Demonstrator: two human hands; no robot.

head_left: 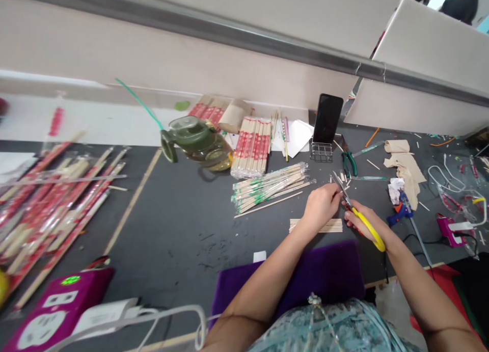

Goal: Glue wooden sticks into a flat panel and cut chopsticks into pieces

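Yellow-handled scissors (369, 228) are in my right hand (364, 222), their blades pointing up and to the left. Just left of the blades, my left hand (323, 205) is closed, its fingertips near them; what it pinches is too small to make out. Under and beside my left wrist lies a row of short wooden sticks (330, 225) on the dark table (183, 224). Clear-wrapped chopsticks with green print (267, 186) lie to the left of my hands. Short cut pieces are scattered just beyond the scissors.
Behind stand a phone (327, 118) on a wire holder and a green-lidded bottle (202, 143). Green pliers (349, 163), a blue glue gun (400, 212) and torn brown paper (407, 168) lie right. Red-wrapped chopsticks (57, 204) and a purple power strip (61, 311) are left.
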